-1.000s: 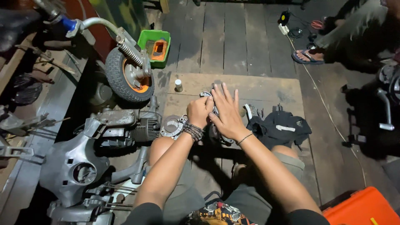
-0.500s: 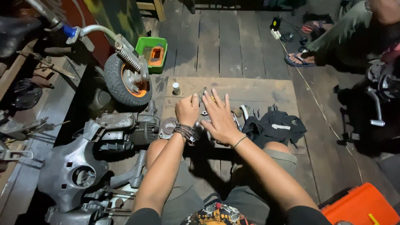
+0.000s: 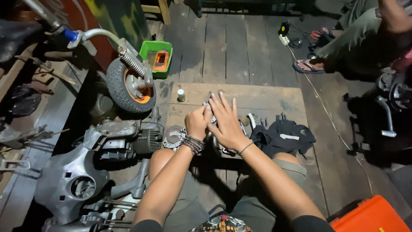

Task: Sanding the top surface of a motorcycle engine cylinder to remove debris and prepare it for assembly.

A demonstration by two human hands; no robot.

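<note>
Centrally, at frame middle, both hands work one grey metal engine part (image 3: 223,144) lying on the wooden floor (image 3: 240,56). Left hand (image 3: 198,122) is curled shut, gripping its upper edge, apparently to steady it. Right hand (image 3: 225,122) lies flat, fingers spread, pressing down. Part mostly hidden; long axis and heading cannot be told. Black cloth (image 3: 285,137) lies just right; small wheel (image 3: 128,86) upper left.
</note>
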